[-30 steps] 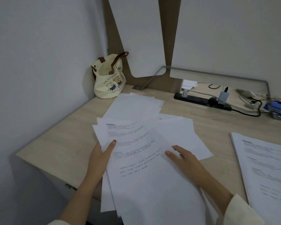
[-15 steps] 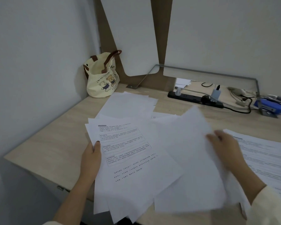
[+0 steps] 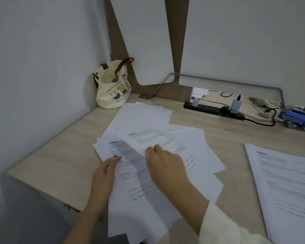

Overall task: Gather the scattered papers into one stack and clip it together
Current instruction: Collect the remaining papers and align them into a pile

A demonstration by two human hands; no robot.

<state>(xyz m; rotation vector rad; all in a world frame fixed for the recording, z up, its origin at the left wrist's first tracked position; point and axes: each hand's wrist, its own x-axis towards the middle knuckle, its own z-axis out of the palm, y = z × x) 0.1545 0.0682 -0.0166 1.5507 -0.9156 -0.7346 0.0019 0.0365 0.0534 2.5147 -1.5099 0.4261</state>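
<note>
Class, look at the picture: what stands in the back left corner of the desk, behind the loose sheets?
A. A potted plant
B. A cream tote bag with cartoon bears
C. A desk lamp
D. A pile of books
B: a cream tote bag with brown handles and a bear print stands in the corner of the desk against the wall, just behind the scattered papers.
</note>
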